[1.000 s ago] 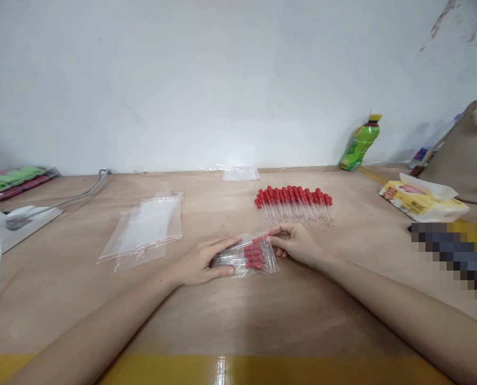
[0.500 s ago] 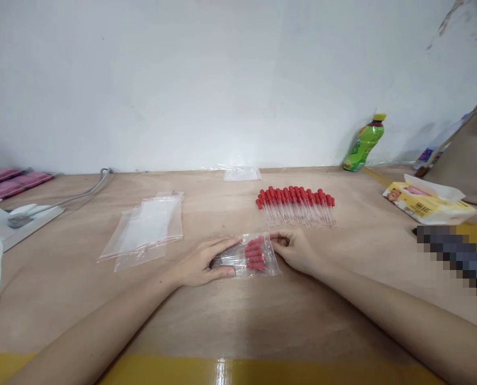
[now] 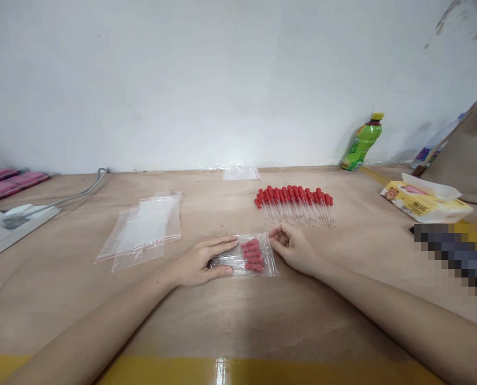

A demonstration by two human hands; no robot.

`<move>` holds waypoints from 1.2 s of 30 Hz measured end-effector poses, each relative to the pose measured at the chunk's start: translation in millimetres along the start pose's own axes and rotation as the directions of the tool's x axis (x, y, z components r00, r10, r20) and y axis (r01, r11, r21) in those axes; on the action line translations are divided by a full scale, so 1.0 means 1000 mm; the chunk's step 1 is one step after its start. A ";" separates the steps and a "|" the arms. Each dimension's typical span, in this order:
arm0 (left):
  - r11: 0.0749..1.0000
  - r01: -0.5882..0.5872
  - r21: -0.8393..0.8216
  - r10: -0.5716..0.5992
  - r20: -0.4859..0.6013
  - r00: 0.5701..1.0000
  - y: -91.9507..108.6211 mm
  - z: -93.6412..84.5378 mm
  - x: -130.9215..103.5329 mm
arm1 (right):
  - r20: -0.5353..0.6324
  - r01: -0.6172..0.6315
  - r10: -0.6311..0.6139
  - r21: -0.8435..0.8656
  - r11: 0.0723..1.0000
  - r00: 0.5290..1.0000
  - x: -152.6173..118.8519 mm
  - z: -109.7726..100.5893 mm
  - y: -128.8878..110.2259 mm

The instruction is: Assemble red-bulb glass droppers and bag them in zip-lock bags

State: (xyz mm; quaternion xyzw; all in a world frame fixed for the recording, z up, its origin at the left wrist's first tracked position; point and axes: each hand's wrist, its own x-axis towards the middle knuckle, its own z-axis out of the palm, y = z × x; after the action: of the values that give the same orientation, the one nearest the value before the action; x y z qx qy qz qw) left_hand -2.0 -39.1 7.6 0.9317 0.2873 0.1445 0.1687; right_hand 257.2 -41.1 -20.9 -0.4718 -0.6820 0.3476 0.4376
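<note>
A clear zip-lock bag lies flat on the table, its opening end to the right. Inside it, several glass droppers with red rubber bulbs sit side by side, bulbs to the right. My left hand holds the bag's left end, with thumb and fingers along its two long sides, covering the dropper tips. My right hand pinches the far right corner of the bag between thumb and curled fingers. Beyond it lies a row of more red-bulbed droppers, tips toward me.
Flat zip-lock bags lie overlapped at left, and another small bag rests by the wall. A power strip with cables is far left. At right are a green drink bottle, a tissue pack and a beige bag.
The droppers' red bulbs in the bag look more evenly lined up. My right hand's fingers have shifted slightly at the bag's edge; my left hand stays in place.
</note>
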 end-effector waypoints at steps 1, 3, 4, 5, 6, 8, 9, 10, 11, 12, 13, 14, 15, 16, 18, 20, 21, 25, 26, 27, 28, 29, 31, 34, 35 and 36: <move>1.000 -0.025 0.014 0.025 0.026 0.999 0.000 -0.003 0.000 | -0.042 0.003 -0.002 0.015 1.000 0.999 0.000 -0.001 0.001; 0.992 -0.086 0.092 0.078 0.083 0.994 -0.001 -0.012 0.001 | -0.103 0.042 -0.043 -0.009 0.999 0.994 -0.001 -0.002 0.002; 0.982 -0.097 0.161 0.085 0.076 0.993 -0.001 -0.016 0.001 | -0.118 0.070 -0.075 -0.045 0.997 0.990 -0.002 -0.003 0.001; 0.967 -0.078 0.242 0.073 0.031 0.997 -0.002 -0.019 0.001 | -0.124 0.097 -0.107 -0.088 0.991 0.986 -0.002 -0.004 0.000; 0.948 -0.026 0.316 0.046 -0.057 0.997 -0.002 -0.021 0.001 | -0.125 0.119 -0.136 -0.130 0.984 0.983 -0.003 -0.005 -0.002; 0.921 0.128 0.368 -0.021 -0.281 0.959 0.001 -0.021 0.001 | -0.123 0.144 -0.168 -0.186 0.972 0.978 -0.004 -0.005 -0.005; 0.920 0.185 0.345 -0.053 -0.358 0.932 0.005 -0.018 0.002 | -0.119 0.149 -0.175 -0.198 0.969 0.977 -0.004 -0.006 -0.006; 0.926 0.215 0.311 -0.080 -0.394 0.916 0.010 -0.014 0.003 | -0.115 0.157 -0.183 -0.204 0.966 0.976 -0.004 -0.006 -0.007; 0.934 0.220 0.281 -0.097 -0.393 0.914 0.016 -0.009 0.005 | -0.111 0.169 -0.195 -0.211 0.963 0.974 -0.004 -0.006 -0.008; 0.941 0.211 0.266 -0.108 -0.354 0.929 0.024 -0.004 0.006 | -0.105 0.182 -0.209 -0.221 0.958 0.972 -0.004 -0.006 -0.007; 0.943 0.191 0.271 -0.106 -0.301 0.948 0.031 0.001 0.008 | -0.100 0.193 -0.221 -0.235 0.953 0.970 -0.004 -0.006 -0.007; 0.942 0.170 0.289 -0.101 -0.237 0.966 0.037 0.005 0.010 | -0.094 0.203 -0.232 -0.248 0.947 0.968 -0.004 -0.006 -0.007; 0.937 0.150 0.315 -0.097 -0.179 0.979 0.042 0.007 0.012 | -0.086 0.215 -0.244 -0.260 0.941 0.966 -0.004 -0.006 -0.007; 0.928 0.135 0.347 -0.094 -0.135 0.986 0.044 0.009 0.013 | -0.076 0.227 -0.256 -0.271 0.935 0.964 -0.004 -0.006 -0.006; 0.897 0.143 0.417 -0.111 -0.102 0.989 0.039 0.006 0.014 | -0.060 0.256 -0.285 -0.293 0.921 0.957 -0.005 -0.006 -0.007; 0.851 0.197 0.487 -0.154 -0.128 0.980 0.023 -0.002 0.015 | -0.044 0.288 -0.316 -0.312 0.905 0.948 -0.005 -0.007 -0.009; 0.826 0.226 0.516 -0.181 -0.136 0.974 0.012 -0.007 0.015 | -0.039 0.297 -0.326 -0.319 0.900 0.945 -0.005 -0.007 -0.010; 0.767 0.322 0.555 -0.305 -0.126 0.944 -0.035 -0.031 0.014 | -0.029 0.314 -0.341 -0.328 0.891 0.939 -0.006 -0.007 -0.009; 0.775 0.336 0.535 -0.332 -0.108 0.937 -0.045 -0.037 0.014 | -0.028 0.316 -0.344 -0.328 0.890 0.939 -0.005 -0.007 -0.009; 0.789 0.347 0.507 -0.353 -0.088 0.931 -0.052 -0.042 0.014 | -0.024 0.319 -0.345 -0.326 0.890 0.938 -0.005 -0.007 -0.008; 0.804 0.350 0.480 -0.364 -0.067 0.929 -0.057 -0.047 0.013 | -0.018 0.320 -0.344 -0.325 0.890 0.939 -0.005 -0.007 -0.007; 0.816 0.357 0.456 -0.372 -0.060 0.926 -0.061 -0.052 0.011 | -0.012 0.321 -0.343 -0.323 0.890 0.939 -0.005 -0.007 -0.006; 0.803 0.413 0.431 -0.406 -0.113 0.907 -0.066 -0.061 0.004 | -0.004 0.324 -0.343 -0.321 0.890 0.939 -0.005 -0.007 -0.006; 0.674 0.592 0.442 -0.549 -0.237 0.802 -0.070 -0.072 -0.016 | -0.001 0.335 -0.355 -0.326 0.884 0.935 -0.005 -0.007 -0.007; 0.625 0.640 0.447 -0.606 -0.240 0.758 -0.072 -0.074 -0.025 | -0.001 0.337 -0.357 -0.329 0.882 0.934 -0.005 -0.007 -0.007; 0.593 0.670 0.446 -0.651 -0.224 0.726 -0.074 -0.075 -0.033 | 0.001 0.336 -0.356 -0.332 0.881 0.934 -0.005 -0.007 -0.008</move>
State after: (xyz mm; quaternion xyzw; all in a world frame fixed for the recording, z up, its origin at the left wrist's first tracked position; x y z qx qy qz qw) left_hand -91.7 16.6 40.5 0.7660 0.6415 0.0100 -0.0414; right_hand 262.1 -48.1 -12.6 -0.4184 -0.7899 0.1319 0.4286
